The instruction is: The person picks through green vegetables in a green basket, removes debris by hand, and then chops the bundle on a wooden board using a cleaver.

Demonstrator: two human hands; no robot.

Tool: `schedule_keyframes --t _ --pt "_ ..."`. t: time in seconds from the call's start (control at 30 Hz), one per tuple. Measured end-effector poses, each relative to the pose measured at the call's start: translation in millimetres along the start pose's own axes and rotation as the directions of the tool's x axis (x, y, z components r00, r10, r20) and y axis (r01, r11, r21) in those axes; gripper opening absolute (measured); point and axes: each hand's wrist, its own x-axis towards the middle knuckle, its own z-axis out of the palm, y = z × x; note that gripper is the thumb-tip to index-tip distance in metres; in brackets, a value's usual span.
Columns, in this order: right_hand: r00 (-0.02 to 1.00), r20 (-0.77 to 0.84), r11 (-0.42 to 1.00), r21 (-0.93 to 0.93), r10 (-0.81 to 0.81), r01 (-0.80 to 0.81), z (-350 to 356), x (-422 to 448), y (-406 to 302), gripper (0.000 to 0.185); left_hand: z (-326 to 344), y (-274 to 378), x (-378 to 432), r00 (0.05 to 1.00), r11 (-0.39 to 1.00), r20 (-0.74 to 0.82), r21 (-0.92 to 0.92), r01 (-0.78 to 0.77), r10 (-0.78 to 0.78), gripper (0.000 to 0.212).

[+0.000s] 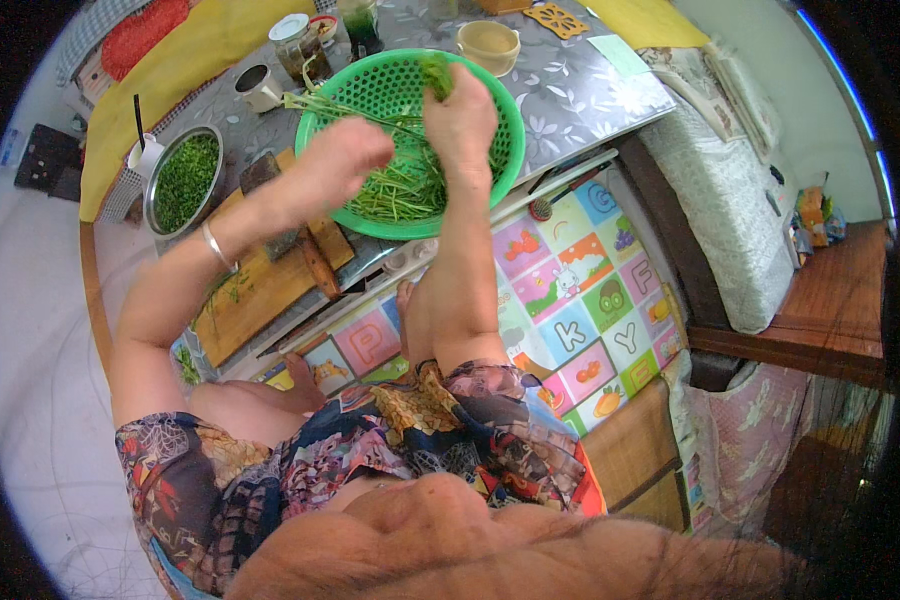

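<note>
My right hand [461, 120] is closed around a bunch of green leafy stems [438, 76] above a green plastic colander [516, 150]. Long pale stalk ends [322, 106] stretch leftward from that hand across the colander's rim. Blurred by motion, my left hand [356, 161] hovers over the colander's left side with its fingers curled; whether it grips any stalk cannot be made out. Loose green stems [397, 191] lie inside the colander. Left of it, a cleaver with a wooden handle [319, 266] rests on a wooden cutting board [251, 315], partly hidden by my left forearm.
A steel bowl of chopped greens [187, 184] stands at the table's left. Behind the colander are a mug [259, 90], a lidded glass jar [300, 52], a beige bowl [489, 46] and an orange trivet [556, 20]. A round-headed brush [541, 208] lies near the table's front edge.
</note>
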Motion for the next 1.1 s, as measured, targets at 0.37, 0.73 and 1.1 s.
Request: schedule_keyframes --t 0.37,0.73,1.1 --pt "0.996 0.007 0.915 0.394 0.086 -0.082 -3.0 -0.4 -5.4 0.019 20.5 -72.7 -2.8 0.979 0.881 0.035 0.443 0.167 -0.203 0.019" --pt "0.992 0.077 0.937 0.33 0.096 -0.116 -0.1 -0.6 7.9 0.022 6.2 -118.5 14.7 0.983 0.779 0.005 0.611 0.144 -0.186 0.008" --pt "0.96 0.265 0.974 0.223 -0.09 0.029 13.1 -10.2 -1.9 0.023 -39.4 -48.1 43.5 0.995 0.887 -0.084 0.462 -0.005 0.049 0.011"
